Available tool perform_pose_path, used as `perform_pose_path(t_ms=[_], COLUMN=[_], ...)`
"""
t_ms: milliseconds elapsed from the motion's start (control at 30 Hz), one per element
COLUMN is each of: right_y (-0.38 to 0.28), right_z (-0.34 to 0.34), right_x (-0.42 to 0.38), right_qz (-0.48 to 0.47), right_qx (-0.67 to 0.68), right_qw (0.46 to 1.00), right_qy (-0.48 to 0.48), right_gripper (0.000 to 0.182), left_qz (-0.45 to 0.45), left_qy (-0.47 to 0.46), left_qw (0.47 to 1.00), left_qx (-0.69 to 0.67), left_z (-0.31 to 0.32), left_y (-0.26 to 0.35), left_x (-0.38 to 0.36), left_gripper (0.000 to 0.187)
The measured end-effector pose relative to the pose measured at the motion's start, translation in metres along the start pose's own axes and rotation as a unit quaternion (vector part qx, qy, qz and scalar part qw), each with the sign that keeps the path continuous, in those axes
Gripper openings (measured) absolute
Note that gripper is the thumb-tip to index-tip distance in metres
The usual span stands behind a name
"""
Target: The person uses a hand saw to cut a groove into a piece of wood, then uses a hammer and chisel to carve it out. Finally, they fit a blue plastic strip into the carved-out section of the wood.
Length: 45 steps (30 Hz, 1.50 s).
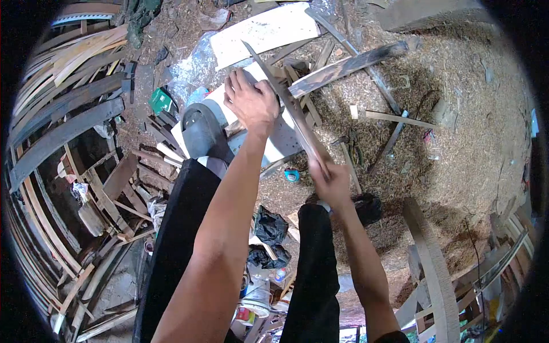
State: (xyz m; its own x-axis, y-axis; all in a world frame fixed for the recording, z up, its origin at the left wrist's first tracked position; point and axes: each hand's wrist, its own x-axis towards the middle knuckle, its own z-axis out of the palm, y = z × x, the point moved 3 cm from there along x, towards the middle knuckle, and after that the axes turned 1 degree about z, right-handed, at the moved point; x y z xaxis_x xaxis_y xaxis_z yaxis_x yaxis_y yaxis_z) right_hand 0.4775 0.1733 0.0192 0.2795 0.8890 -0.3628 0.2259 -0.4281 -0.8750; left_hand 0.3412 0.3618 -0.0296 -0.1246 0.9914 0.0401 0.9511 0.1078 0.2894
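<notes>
My right hand (330, 184) is closed around the handle end of a handsaw (294, 111), slightly blurred. The long blade slants up and left, passing just right of my left hand (251, 102). My left hand is bent over a wooden plank (349, 70) with dark streaks, pressing it down; its fingers are curled and partly hide the wood. The saw crosses the plank beside that hand. Beneath lies a white board (274, 140). A foot in a dark grey slipper (201, 134) rests on the left, against the board.
A teal tape measure (291, 175) and pliers (355, 153) lie on the sawdust-covered ground (463, 114). Stacked planks (68, 137) line the left side. A large white sheet (266, 34) lies ahead. A thick beam (432, 268) stands at the lower right, and black plastic (270, 226) lies between the legs.
</notes>
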Motion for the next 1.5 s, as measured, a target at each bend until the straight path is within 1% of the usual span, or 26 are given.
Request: perform_pose_path(t_ms=[67, 133, 200, 267, 333, 367, 433, 500, 567, 600, 633, 667, 733, 767, 800, 833, 900, 1000, 1033, 1100, 1167, 1267, 1300, 1367, 1433, 1500], right_y=[-0.024, -0.028, -0.007, 0.003, 0.033, 0.032, 0.035, 0.027, -0.003, -0.02, -0.024, -0.023, -0.016, 0.009, 0.012, 0.013, 0.013, 0.022, 0.008, -0.005, -0.028, -0.03, -0.014, -0.007, -0.015, -0.025], right_z=[0.015, 0.014, -0.003, -0.034, -0.057, -0.055, -0.056, -0.029, 0.0, 0.012, 0.018, 0.017, 0.008, -0.005, -0.025, -0.041, -0.061, -0.046, -0.035, -0.004, 0.014, 0.004, -0.007, -0.041, -0.065, -0.062], right_x=[0.045, 0.043, 0.008, -0.037, -0.083, -0.082, -0.078, -0.042, 0.011, 0.039, 0.053, 0.046, 0.026, 0.0, -0.026, -0.046, -0.078, -0.069, -0.047, 0.001, 0.044, 0.022, -0.001, -0.054, -0.094, -0.093], right_qz=[0.02, 0.036, 0.02, -0.013, 0.006, 0.007, 0.078, -0.038, 0.003, 0.025, -0.027, -0.021, -0.033, 0.028, 0.02, 0.008, 0.032, 0.02, 0.008, 0.047, 0.015, 0.043, 0.035, 0.05, 0.092, 0.101], right_qx=[-0.005, -0.014, -0.002, -0.007, 0.031, 0.032, -0.001, -0.047, 0.025, 0.014, 0.029, 0.03, 0.043, 0.012, -0.016, -0.043, 0.017, -0.013, 0.004, 0.0, 0.023, -0.004, 0.026, -0.033, -0.009, -0.03], right_qw=[1.0, 0.999, 0.999, 1.0, 0.999, 0.999, 0.995, 0.998, 0.999, 0.999, 0.999, 0.999, 0.999, 0.999, 0.999, 0.998, 0.999, 1.0, 1.0, 0.999, 1.0, 0.999, 0.999, 0.998, 0.995, 0.994], right_qy=[-0.006, -0.007, -0.042, 0.004, -0.029, -0.033, -0.067, -0.016, -0.022, -0.03, -0.01, -0.007, 0.002, -0.035, -0.035, -0.035, -0.023, -0.02, -0.012, -0.023, -0.008, 0.001, -0.004, -0.008, -0.025, -0.013], right_gripper=[0.04, 0.043, 0.034, 0.023, 0.015, 0.015, 0.018, 0.023, 0.03, 0.036, 0.042, 0.042, 0.04, 0.026, 0.023, 0.02, 0.017, 0.018, 0.022, 0.03, 0.038, 0.042, 0.038, 0.032, 0.028, 0.029], left_qz=[-0.001, -0.005, -0.001, 0.011, 0.002, 0.003, 0.006, 0.002, 0.004, 0.003, -0.004, -0.001, 0.015, 0.011, 0.006, 0.0, -0.006, -0.011, -0.003, 0.001, -0.005, 0.002, 0.004, -0.001, -0.004, -0.001], left_qy=[-0.007, -0.01, 0.003, 0.013, 0.005, 0.01, 0.011, 0.011, 0.009, 0.006, -0.002, -0.008, 0.026, 0.033, 0.032, 0.01, -0.007, 0.003, 0.007, 0.006, -0.015, 0.004, 0.002, 0.003, -0.004, 0.003], left_qw=[1.0, 1.0, 1.0, 1.0, 1.0, 1.0, 1.0, 1.0, 1.0, 1.0, 1.0, 1.0, 0.999, 0.999, 0.999, 1.0, 1.0, 1.0, 1.0, 1.0, 1.0, 1.0, 1.0, 1.0, 1.0, 1.0], left_qx=[-0.001, -0.008, -0.021, -0.019, -0.013, -0.008, -0.008, 0.003, 0.005, 0.011, 0.003, 0.004, 0.025, 0.012, 0.011, 0.006, -0.001, 0.007, 0.016, 0.013, 0.012, -0.004, 0.002, 0.004, -0.001, 0.004], left_z=[0.0, -0.001, -0.002, -0.002, -0.002, -0.001, 0.001, 0.001, 0.004, 0.004, 0.003, 0.004, 0.006, 0.001, -0.002, -0.003, -0.002, 0.0, -0.001, 0.003, 0.002, 0.0, 0.001, -0.001, -0.001, 0.001], left_y=[0.001, -0.001, 0.002, 0.002, 0.002, 0.001, 0.002, 0.001, -0.001, -0.003, -0.004, -0.006, -0.006, 0.0, 0.003, 0.004, 0.002, 0.002, 0.003, 0.0, -0.002, 0.0, 0.0, 0.0, 0.001, -0.002], left_x=[0.001, -0.001, -0.001, -0.001, 0.0, 0.0, -0.003, -0.001, 0.0, 0.0, 0.002, 0.001, 0.001, 0.0, -0.002, 0.0, 0.001, 0.0, -0.001, 0.002, 0.002, 0.0, 0.0, -0.002, -0.001, -0.002], left_gripper=[0.061, 0.06, 0.06, 0.06, 0.059, 0.059, 0.058, 0.058, 0.058, 0.057, 0.057, 0.057, 0.049, 0.049, 0.049, 0.054, 0.059, 0.059, 0.06, 0.06, 0.06, 0.06, 0.06, 0.061, 0.062, 0.062])
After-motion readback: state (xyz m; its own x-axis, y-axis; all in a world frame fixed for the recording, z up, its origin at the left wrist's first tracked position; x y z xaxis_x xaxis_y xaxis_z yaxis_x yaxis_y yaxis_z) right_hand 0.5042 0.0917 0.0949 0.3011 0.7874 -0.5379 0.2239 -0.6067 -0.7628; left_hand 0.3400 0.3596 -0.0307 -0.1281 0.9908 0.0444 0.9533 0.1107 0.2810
